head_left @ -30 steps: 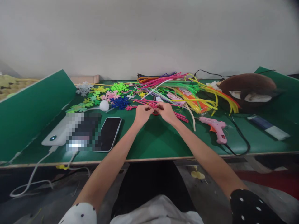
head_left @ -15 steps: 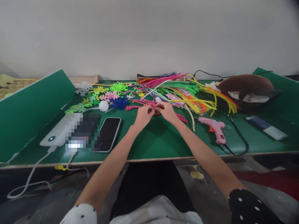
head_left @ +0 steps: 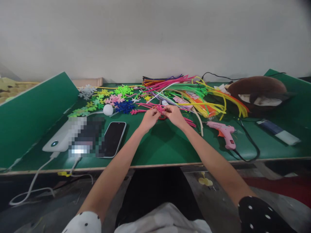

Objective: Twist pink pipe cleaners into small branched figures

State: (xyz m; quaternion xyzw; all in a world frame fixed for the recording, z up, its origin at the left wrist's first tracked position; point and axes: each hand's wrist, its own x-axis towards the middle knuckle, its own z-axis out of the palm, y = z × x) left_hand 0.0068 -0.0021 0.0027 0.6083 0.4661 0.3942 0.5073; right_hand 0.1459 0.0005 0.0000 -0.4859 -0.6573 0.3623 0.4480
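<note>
My left hand [head_left: 148, 118] and my right hand [head_left: 175, 115] meet over the middle of the green table [head_left: 160, 145]. Both pinch a small pink pipe-cleaner piece [head_left: 160, 110] between their fingertips, with a bit of red showing just under it. Loose pink pipe cleaners [head_left: 145, 105] lie right behind the hands. A big heap of coloured pipe cleaners [head_left: 191, 90] spreads out further back.
Felt snowflake shapes [head_left: 107, 98] and a white ball [head_left: 108, 109] lie at the back left. A black phone [head_left: 113, 139] and a white power bank [head_left: 59, 142] sit left of my arms. A pink glue gun [head_left: 224, 132] with its black cord lies right, near a brown plush [head_left: 257, 90].
Hardly anything moved. My fingers shifted slightly on the pink piece, and the hands stay together at the same spot.
</note>
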